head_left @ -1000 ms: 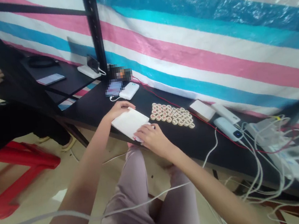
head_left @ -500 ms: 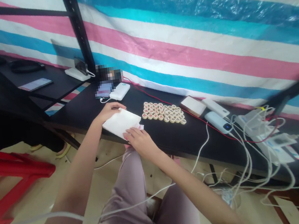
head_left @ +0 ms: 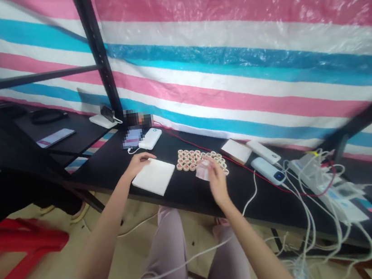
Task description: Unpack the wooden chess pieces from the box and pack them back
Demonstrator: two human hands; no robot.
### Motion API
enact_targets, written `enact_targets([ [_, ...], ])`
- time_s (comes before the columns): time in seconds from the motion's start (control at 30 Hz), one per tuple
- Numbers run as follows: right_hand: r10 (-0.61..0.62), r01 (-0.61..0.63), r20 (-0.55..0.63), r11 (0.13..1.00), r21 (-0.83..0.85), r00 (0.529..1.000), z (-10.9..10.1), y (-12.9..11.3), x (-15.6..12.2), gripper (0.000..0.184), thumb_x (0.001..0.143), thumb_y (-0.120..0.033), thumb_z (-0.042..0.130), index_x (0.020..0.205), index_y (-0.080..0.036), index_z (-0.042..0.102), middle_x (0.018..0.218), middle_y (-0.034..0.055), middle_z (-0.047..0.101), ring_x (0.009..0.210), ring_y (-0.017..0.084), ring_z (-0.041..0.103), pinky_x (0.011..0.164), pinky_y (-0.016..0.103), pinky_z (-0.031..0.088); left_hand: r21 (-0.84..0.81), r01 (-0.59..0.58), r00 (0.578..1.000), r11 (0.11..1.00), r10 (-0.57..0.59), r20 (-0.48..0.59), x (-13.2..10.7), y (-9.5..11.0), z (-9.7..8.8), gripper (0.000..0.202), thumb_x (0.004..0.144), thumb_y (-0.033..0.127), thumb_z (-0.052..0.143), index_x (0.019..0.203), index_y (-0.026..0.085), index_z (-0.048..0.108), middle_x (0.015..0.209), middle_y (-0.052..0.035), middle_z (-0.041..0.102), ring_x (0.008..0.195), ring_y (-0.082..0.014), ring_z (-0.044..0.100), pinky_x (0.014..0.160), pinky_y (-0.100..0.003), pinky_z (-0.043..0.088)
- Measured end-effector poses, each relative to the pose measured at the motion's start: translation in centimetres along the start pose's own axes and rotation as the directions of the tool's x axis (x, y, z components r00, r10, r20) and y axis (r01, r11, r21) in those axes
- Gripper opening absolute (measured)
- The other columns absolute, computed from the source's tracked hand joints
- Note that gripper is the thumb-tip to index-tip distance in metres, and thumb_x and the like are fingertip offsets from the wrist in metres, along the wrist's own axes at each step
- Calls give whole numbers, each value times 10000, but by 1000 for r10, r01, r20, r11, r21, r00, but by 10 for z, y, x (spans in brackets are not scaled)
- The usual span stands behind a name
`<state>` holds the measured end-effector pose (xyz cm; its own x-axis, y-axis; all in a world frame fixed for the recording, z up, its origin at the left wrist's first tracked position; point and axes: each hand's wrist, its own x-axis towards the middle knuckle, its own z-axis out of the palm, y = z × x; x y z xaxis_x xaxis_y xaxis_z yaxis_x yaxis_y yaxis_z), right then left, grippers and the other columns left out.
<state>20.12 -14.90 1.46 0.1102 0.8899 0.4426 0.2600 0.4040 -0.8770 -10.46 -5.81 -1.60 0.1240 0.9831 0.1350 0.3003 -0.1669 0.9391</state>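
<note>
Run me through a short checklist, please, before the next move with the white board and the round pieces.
1. Left hand rests on the far corner of the white board: ok.
2. White board lies flat on the black table, close to its front edge: ok.
3. Round pieces sit grouped together beside the board, apart from it: ok.
4. Right hand is at the right end of the pieces; whether it holds anything is blurred: cannot tell.
5. White cable hangs over the table edge close to the right forearm and might snag: not ok.
</note>
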Motion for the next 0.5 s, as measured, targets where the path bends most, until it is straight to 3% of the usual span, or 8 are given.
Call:
enact_targets([
  [0.1, 262, -237, -102, 949, 208, 960, -46, 25, 8, 340, 790, -326, 524, 1082, -182, 623, 1097, 75, 653, 982, 210, 601, 876, 355, 449, -7, -10, 997, 1000, 10, -76, 1, -2, -1, 325, 639, 245, 593, 933, 146, 692, 1051, -90, 678, 925, -244, 629, 842, -362, 482],
  [0.23, 458, -381, -220, 869, 316, 861, -102, 62, 9, 422, 636, -301, 586, 1033, -166, 640, 1003, 66, 675, 843, 201, 613, 757, 327, 483, 33, -3, 985, 999, 8, -172, 4, -5, -4, 330, 637, 267, 601, 935, 160, 693, 1089, -78, 666, 1018, -261, 592, 924, -376, 445],
  [0.37, 451, -404, -283, 890, 210, 846, -132, 82, 11, 485, 617, -294, 510, 1070, -153, 613, 980, 69, 667, 774, 189, 602, 707, 326, 490, 17, 0, 970, 1000, 4, -244, 10, -6, -5, 351, 636, 308, 622, 950, 167, 688, 1130, -68, 652, 1069, -260, 567, 947, -347, 427],
  [0.5, 307, -340, -351, 940, -33, 885, -138, 86, 11, 503, 672, -269, 425, 1136, -133, 564, 1135, 112, 612, 973, 216, 576, 868, 378, 450, -9, 85, 960, 996, -84, -266, 8, 3, -6, 395, 670, 351, 634, 1015, 160, 663, 1164, -66, 638, 1114, -266, 538, 953, -340, 410],
])
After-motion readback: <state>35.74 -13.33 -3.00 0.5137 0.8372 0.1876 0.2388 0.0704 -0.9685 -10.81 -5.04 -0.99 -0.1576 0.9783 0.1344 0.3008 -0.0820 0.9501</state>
